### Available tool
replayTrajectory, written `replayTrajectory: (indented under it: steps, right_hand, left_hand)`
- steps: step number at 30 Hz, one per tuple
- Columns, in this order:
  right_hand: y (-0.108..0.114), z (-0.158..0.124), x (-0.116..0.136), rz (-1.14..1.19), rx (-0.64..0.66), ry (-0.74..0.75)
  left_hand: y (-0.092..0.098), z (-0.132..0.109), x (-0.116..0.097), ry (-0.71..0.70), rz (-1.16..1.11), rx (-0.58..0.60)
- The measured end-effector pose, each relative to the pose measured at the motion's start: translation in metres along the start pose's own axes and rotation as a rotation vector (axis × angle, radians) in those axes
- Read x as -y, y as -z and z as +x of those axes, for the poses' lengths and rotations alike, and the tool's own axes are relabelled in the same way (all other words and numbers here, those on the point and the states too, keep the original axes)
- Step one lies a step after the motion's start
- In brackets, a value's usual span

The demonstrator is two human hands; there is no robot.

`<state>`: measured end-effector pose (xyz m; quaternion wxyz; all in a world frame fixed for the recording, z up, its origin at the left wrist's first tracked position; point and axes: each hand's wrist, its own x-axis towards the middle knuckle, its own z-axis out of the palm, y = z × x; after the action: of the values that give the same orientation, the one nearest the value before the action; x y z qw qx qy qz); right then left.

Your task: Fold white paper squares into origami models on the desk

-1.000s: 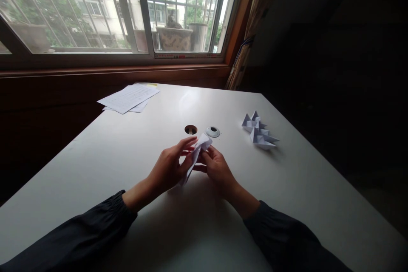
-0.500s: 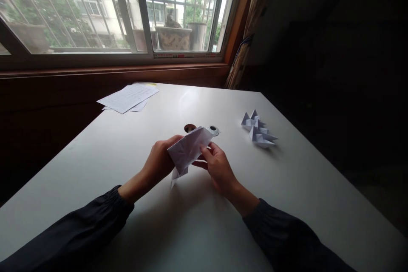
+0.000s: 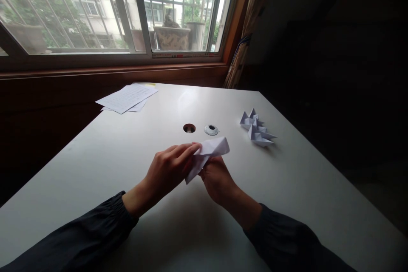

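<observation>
A folded sheet of white paper (image 3: 212,147) is held between my two hands above the middle of the white table. My left hand (image 3: 170,163) grips its left side, with the fingers lying over the top. From below and to the right, my right hand (image 3: 219,178) pinches the lower part; its fingertips are partly hidden behind the paper. One pointed corner of the paper hangs down between the hands, and a broader flap sticks out to the upper right.
Several folded paper boats (image 3: 257,129) sit close together at the table's right. Written sheets (image 3: 126,98) lie at the far left corner. Beyond my hands are a round hole (image 3: 189,128) in the tabletop (image 3: 153,229) and a round grommet cover (image 3: 211,130). A barred window (image 3: 121,12) stands behind.
The paper has been turned and shifted slightly right, its flap now pointing right. My left fingers have come over its top, while my right hand has moved lower under it.
</observation>
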<state>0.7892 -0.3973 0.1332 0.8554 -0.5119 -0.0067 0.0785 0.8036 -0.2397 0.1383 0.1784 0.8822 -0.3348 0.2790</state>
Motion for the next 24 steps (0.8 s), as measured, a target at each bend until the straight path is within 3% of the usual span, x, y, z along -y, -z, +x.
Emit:
replayTrajectory:
  steps: [3,8,12,17,24]
  right_hand:
    - [0.003,0.005,-0.002,0.072,-0.089,0.005]
    - [0.007,0.007,0.0,0.038,-0.061,0.041]
    - [0.009,0.008,0.003,-0.043,-0.094,0.015]
    - [0.015,0.016,0.004,-0.094,-0.106,-0.006]
    - [0.036,0.034,0.001,-0.146,-0.232,0.033]
  left_hand:
    - [-0.002,0.002,0.0,0.022,-0.042,0.01]
    - [0.0,0.003,0.001,0.105,-0.124,0.005]
    - [0.004,0.006,0.004,0.248,-0.223,0.031]
    - [0.006,0.015,0.024,0.439,-0.336,0.052]
    - [0.007,0.017,0.058,0.551,-0.631,0.102]
